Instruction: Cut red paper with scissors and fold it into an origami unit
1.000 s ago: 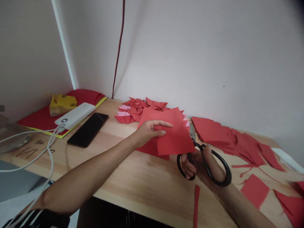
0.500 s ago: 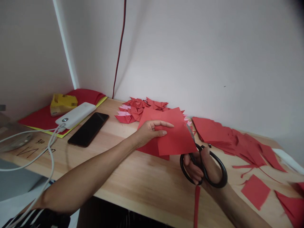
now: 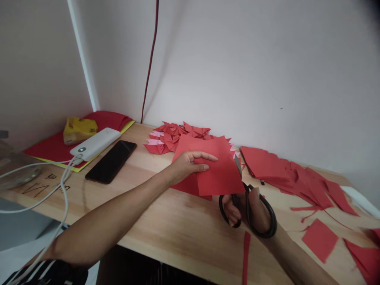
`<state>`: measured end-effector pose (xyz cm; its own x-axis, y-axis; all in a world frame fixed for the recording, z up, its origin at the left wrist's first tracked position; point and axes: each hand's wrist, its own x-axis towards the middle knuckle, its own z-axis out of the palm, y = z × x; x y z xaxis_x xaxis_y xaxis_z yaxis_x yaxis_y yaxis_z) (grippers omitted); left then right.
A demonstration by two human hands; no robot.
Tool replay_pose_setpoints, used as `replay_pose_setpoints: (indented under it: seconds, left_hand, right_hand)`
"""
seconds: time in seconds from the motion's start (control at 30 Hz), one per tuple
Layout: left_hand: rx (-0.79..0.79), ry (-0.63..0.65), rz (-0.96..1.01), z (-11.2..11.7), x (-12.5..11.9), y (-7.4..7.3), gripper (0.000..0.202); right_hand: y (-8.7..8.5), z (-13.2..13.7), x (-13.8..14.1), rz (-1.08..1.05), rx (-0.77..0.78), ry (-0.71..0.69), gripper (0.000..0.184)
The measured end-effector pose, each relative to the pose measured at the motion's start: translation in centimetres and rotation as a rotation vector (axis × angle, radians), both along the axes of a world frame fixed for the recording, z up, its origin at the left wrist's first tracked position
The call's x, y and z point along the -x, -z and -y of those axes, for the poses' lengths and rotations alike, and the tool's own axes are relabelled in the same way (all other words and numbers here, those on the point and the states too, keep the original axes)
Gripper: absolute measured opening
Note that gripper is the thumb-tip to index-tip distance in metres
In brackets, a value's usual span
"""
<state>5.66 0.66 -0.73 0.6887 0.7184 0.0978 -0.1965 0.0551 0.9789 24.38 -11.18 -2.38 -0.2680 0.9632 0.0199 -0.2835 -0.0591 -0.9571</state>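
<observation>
Red paper sheet (image 3: 221, 174), a thin, squarish piece with crisp straight edges, is held up just above the wooden surface (image 3: 178, 225) in front of the person, tilted toward the camera. The left hand (image 3: 187, 164) pinches it at its left edge, fingers lying on the face and the thumb pressed against them. It looks very light and floppy, matte rather than slippery, and it would likely crease or tear if squeezed hard, so a flat pinch near an edge or corner suits it best. The right hand (image 3: 255, 209) has its fingers threaded through the black plastic loops of the scissors (image 3: 273, 219), closed around the handles; the metal blades run up behind the sheet's right edge, and how far apart they stand cannot be told. Behind lies a heap of folded red paper shapes (image 3: 175, 136), to the right a spread of cut red squares (image 3: 267, 162), and a narrow red strip (image 3: 246, 257) lies near the front edge.
</observation>
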Motion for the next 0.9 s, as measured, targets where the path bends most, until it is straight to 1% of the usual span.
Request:
replay_pose_setpoints:
  seconds: [0.13,0.2,0.3,0.43,0.63,0.9]
  left_hand:
    - [-0.06,0.03,-0.08,0.11,0.03,-0.15,0.033]
    - [-0.08,0.034,-0.098,0.16,0.05,-0.23,0.032]
    - [-0.09,0.035,-0.097,0.16,0.06,-0.24,0.031]
    - [-0.082,0.047,-0.085,0.06,0.03,-0.03,0.031]
    - [-0.076,0.051,-0.063,-0.02,0.02,0.07,0.03]
    - [-0.075,0.053,-0.082,-0.05,0.03,0.12,0.032]
  right_hand:
    - [-0.25,-0.29,-0.16,0.101,-0.039,-0.071,0.072]
    - [-0.37,-0.37,-0.24,0.124,-0.045,-0.076,0.073]
    - [-0.59,-0.3,-0.27,0.13,-0.045,-0.053,0.073]
    - [-0.91,0.11,-0.29,0.127,-0.024,0.008,0.068]
    - [-0.41,0.43,-0.31,0.133,0.009,0.121,0.071]
    - [0.0,0.23,-0.37,0.154,-0.008,0.109,0.07]
